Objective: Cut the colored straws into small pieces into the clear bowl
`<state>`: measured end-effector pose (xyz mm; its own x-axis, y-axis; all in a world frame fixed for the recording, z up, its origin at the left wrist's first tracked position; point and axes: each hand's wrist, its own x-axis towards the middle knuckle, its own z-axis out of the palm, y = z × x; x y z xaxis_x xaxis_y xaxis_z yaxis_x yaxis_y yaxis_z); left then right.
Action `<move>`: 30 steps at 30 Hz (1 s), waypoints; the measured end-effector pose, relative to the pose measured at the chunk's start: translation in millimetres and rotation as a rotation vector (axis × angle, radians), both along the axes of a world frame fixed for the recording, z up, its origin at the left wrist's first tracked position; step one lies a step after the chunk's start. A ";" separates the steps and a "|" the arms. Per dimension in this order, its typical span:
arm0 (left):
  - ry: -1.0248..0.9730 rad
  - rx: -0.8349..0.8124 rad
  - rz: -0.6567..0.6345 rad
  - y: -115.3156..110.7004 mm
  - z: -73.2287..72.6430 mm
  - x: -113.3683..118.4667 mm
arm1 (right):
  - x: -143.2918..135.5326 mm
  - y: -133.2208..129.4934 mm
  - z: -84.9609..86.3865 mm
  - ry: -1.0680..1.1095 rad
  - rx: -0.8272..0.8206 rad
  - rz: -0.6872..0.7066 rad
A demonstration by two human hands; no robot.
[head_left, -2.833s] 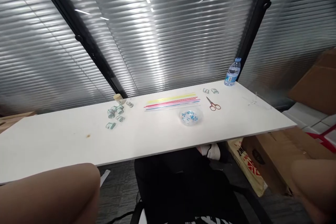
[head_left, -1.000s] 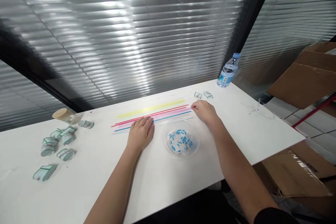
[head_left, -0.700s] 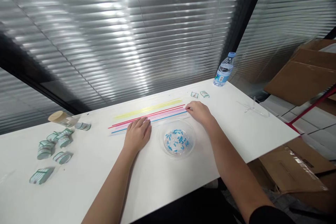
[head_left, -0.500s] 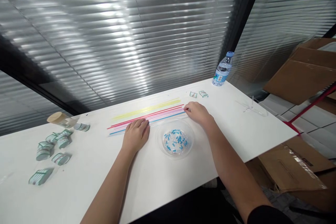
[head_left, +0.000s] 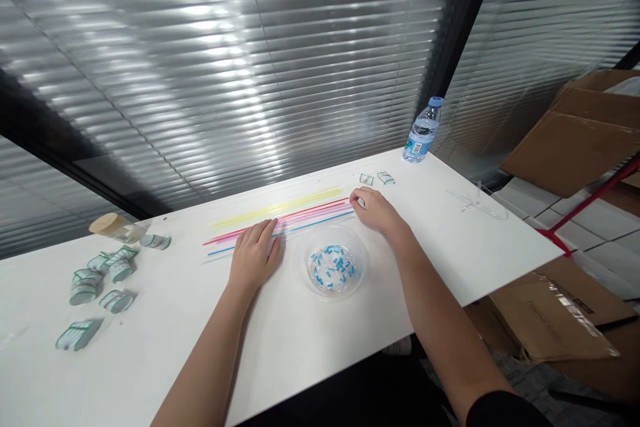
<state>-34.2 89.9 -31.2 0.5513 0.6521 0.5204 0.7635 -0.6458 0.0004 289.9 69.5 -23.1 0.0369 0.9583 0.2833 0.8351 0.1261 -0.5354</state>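
Observation:
Long thin sticks lie side by side across the white table (head_left: pixel 285 340): yellow sticks (head_left: pixel 280 206) at the back, red sticks (head_left: pixel 320 205) and pink ones in the middle, and a blue stick (head_left: pixel 320 221) in front. My left hand (head_left: pixel 253 253) rests on them with its fingers spread flat. At their right ends is my right hand (head_left: pixel 373 209), thumb and index finger curled together; whatever may be between the fingertips is too small to tell. Between my forearms sits a clear round bowl (head_left: pixel 305 280) holding small blue and clear pieces (head_left: pixel 334 267).
Several green-and-white wrapped bundles (head_left: pixel 85 285) and a lidded jar (head_left: pixel 117 228) are at the left. Two small packets (head_left: pixel 385 178) and a water bottle (head_left: pixel 423 131) stand near the back edge. Clear thin pieces (head_left: pixel 477 205) lie at the right; cardboard boxes (head_left: pixel 560 313) are beyond.
My right hand has lifted slightly up off the stick ends. My left hand has shifted a little up and left over the sticks, its fingers reaching further across them.

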 end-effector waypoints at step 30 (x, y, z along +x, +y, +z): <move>0.032 0.204 -0.248 -17.9 1.9 8.9 | 1.7 8.6 -0.9 0.738 0.170 -0.241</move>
